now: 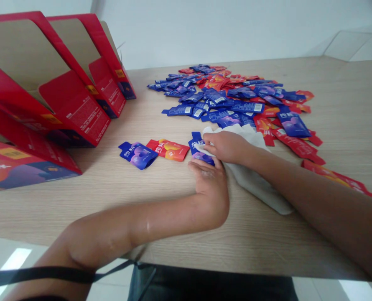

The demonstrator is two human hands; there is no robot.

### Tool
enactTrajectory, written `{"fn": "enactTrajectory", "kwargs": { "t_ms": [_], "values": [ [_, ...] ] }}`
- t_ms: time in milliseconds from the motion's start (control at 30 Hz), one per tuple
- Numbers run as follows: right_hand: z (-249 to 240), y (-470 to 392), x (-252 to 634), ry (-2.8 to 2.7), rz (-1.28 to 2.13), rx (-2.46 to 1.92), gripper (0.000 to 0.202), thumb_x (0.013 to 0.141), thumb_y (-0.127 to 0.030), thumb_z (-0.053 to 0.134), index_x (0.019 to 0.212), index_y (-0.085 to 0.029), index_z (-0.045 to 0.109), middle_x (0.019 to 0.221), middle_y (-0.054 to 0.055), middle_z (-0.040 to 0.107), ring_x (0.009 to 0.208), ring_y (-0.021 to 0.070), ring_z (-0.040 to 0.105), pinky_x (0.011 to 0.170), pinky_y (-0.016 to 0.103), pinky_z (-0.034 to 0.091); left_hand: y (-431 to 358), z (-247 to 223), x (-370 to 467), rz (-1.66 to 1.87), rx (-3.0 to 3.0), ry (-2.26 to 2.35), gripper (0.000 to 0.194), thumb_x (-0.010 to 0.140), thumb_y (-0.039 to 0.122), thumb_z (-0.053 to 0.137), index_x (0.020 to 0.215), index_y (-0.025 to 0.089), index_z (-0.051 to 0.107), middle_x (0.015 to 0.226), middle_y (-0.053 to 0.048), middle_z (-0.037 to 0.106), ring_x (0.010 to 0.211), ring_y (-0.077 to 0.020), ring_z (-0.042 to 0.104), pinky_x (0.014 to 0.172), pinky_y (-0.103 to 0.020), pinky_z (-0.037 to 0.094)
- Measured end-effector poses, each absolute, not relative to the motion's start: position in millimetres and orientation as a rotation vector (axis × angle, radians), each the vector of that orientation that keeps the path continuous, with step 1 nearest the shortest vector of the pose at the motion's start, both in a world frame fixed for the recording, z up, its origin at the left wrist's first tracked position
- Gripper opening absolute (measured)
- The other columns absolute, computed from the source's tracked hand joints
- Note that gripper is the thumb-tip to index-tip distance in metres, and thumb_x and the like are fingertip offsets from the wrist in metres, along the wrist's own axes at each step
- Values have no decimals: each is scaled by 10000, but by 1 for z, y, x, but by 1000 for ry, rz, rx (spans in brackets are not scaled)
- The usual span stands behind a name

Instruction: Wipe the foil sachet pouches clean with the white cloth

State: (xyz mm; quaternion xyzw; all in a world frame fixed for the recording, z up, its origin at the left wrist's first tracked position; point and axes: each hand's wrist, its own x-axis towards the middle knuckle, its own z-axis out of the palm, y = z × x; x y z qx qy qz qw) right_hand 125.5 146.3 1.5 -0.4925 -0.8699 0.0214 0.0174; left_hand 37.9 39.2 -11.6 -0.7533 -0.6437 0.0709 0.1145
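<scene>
A blue spouted pouch (196, 144) with white lettering lies flat on the table, partly hidden by my hands. My left hand (209, 177) holds its near edge, with the fingers closed against it. In my right hand (226, 146) a white cloth (248, 177) is bunched, and a corner of it touches the pouch's printed front. The rest of the cloth spreads out under my right forearm. To the left lie a red pouch (172, 150) and another blue pouch (138, 155), in a row with the held one.
Beyond my hands spreads a large heap of blue and red pouches (215, 95). Several open red boxes (82, 110) stand along the left side. More red pouches (299, 144) trail down the right. The wooden table (110, 190) ends near my body.
</scene>
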Motion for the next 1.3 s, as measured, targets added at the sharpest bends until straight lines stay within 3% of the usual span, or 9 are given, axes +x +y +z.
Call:
{"fn": "enactTrajectory", "kwargs": {
  "t_ms": [267, 533, 900, 1167, 1300],
  "values": [
    [7, 149, 134, -2626, 49, -1564, 267, 934, -388, 438, 974, -197, 621, 925, 87, 707, 804, 212, 619, 588, 280, 266, 39, -12, 37, 122, -2242, -1931, 519, 904, -12, 345, 1396, 102, 466, 1234, -320, 621, 1127, -328, 644, 913, -546, 494],
    [8, 135, 119, -2750, 203, -1348, 231, 913, -373, 469, 935, -196, 616, 834, 60, 689, 749, 187, 580, 602, 270, 267, 40, -14, 39, 216, -2189, -1851, 449, 904, -10, 277, 1265, -103, 527, 1212, -393, 587, 1135, -362, 633, 905, -495, 502],
    [5, 139, 122, -2731, 108, -1438, 244, 918, -387, 456, 928, -201, 614, 853, 73, 695, 751, 197, 593, 583, 278, 257, 39, -7, 37, 294, -2211, -1822, 494, 911, -12, 258, 1362, -20, 459, 1205, -360, 615, 1101, -336, 657, 837, -464, 531],
    [-1, 153, 133, -2678, -11, -1607, 280, 942, -381, 416, 1014, -197, 615, 908, 94, 710, 765, 211, 621, 556, 283, 235, 40, -14, 38, 306, -2160, -1855, 524, 926, 6, 291, 1425, 101, 420, 1239, -322, 617, 1137, -314, 642, 925, -505, 496],
    [6, 147, 132, -2594, -49, -1600, 285, 942, -397, 423, 1014, -199, 615, 920, 90, 712, 790, 218, 619, 577, 288, 249, 40, -15, 39, 238, -2187, -1874, 525, 919, -6, 296, 1411, 99, 445, 1222, -327, 624, 1130, -320, 645, 923, -514, 495]
  ]
}}
